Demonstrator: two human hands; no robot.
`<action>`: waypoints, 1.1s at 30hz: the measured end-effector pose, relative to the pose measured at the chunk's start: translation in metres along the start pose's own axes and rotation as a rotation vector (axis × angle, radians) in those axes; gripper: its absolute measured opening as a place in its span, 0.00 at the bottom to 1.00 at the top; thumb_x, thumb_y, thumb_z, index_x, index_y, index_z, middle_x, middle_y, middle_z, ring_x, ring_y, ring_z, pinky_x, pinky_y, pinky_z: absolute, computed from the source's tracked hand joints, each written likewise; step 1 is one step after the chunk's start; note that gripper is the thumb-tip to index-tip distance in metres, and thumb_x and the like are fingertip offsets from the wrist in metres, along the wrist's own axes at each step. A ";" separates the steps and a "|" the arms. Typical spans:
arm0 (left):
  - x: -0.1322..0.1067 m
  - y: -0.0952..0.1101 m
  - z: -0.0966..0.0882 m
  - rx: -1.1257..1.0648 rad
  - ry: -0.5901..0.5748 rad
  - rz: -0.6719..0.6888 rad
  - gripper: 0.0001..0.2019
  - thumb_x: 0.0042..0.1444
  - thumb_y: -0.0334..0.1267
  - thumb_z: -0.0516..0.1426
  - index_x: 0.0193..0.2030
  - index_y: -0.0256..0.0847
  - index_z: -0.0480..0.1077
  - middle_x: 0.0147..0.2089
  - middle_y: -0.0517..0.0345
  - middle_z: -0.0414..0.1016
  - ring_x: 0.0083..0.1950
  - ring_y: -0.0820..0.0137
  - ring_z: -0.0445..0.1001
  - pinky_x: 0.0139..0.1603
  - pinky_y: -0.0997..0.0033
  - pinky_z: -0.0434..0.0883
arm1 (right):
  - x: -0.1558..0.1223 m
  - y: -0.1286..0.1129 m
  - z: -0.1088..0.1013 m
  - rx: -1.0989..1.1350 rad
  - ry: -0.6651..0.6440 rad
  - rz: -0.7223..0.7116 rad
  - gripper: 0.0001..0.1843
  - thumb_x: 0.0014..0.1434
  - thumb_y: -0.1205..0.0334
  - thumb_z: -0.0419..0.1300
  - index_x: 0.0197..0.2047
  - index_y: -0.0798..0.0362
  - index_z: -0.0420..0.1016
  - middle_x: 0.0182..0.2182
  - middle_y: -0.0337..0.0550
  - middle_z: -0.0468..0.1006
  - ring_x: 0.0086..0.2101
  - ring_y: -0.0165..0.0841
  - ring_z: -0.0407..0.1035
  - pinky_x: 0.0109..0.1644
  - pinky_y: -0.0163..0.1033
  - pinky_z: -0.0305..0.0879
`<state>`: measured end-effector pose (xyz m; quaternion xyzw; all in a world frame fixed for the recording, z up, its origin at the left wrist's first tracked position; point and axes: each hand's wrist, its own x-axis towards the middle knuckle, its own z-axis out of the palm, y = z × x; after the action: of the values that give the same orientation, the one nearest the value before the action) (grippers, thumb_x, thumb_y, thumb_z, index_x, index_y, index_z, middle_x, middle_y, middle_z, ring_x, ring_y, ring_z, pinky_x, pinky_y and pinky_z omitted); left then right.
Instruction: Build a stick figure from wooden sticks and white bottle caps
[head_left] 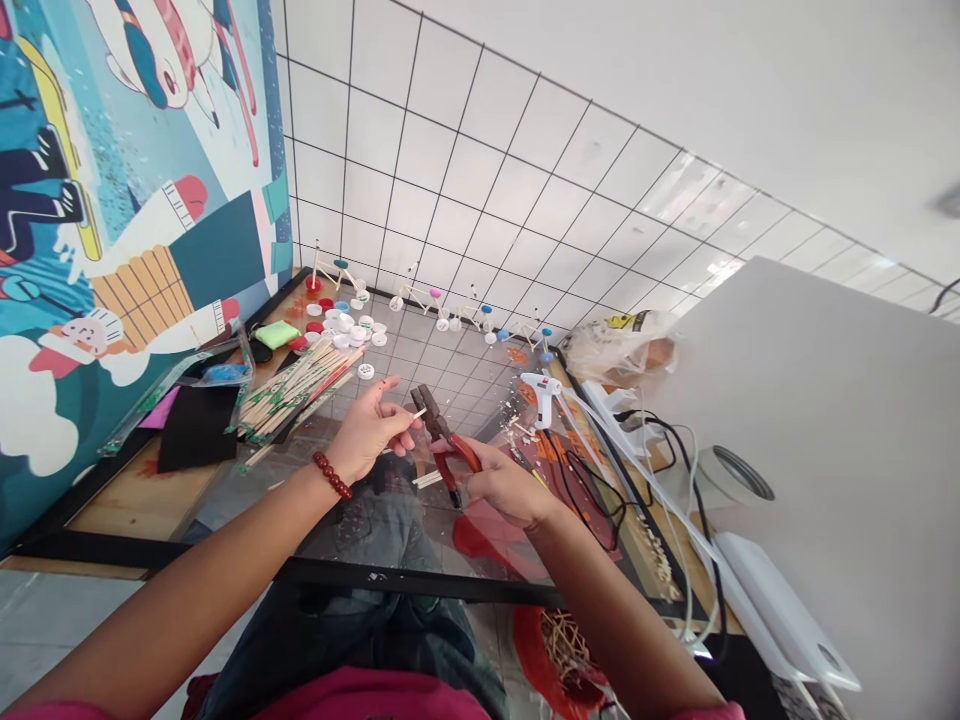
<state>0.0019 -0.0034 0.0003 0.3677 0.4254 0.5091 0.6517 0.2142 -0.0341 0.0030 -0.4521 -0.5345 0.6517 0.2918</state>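
My right hand is shut around the red handles of a pair of pliers, with the dark jaws pointing up and away. My left hand pinches a short pale wooden stick, whose tip sits at the plier jaws. Whether the jaws grip it is hard to tell. Another short stick lies below the pliers on the glass tabletop. A bead bracelet circles my left wrist.
Beyond my hands lie a white glue gun, a bundle of wooden sticks, several bottle caps and small stick models. A mural wall rises at left, a tiled wall ahead, and a large white panel at right.
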 end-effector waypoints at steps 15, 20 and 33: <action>0.002 -0.003 -0.001 0.031 -0.003 -0.015 0.45 0.51 0.26 0.63 0.75 0.31 0.50 0.27 0.62 0.79 0.20 0.74 0.74 0.18 0.80 0.67 | 0.000 -0.002 0.001 -0.087 0.032 0.030 0.32 0.33 0.71 0.57 0.46 0.49 0.78 0.41 0.38 0.77 0.37 0.34 0.65 0.38 0.36 0.56; 0.004 -0.006 -0.003 0.059 -0.002 -0.009 0.44 0.52 0.25 0.62 0.75 0.31 0.49 0.27 0.62 0.79 0.20 0.75 0.74 0.18 0.80 0.67 | 0.004 0.000 0.003 -0.144 0.056 0.034 0.29 0.32 0.70 0.55 0.42 0.50 0.77 0.32 0.35 0.71 0.33 0.32 0.59 0.35 0.36 0.52; 0.004 -0.005 -0.003 0.074 -0.011 -0.022 0.44 0.52 0.23 0.61 0.75 0.30 0.48 0.27 0.62 0.78 0.19 0.75 0.72 0.18 0.80 0.67 | 0.002 0.005 -0.002 -0.186 0.036 0.004 0.32 0.33 0.70 0.54 0.46 0.50 0.75 0.38 0.38 0.73 0.38 0.35 0.63 0.39 0.37 0.56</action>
<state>0.0012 0.0000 -0.0061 0.3897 0.4442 0.4838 0.6456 0.2152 -0.0326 -0.0028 -0.4900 -0.5865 0.5915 0.2570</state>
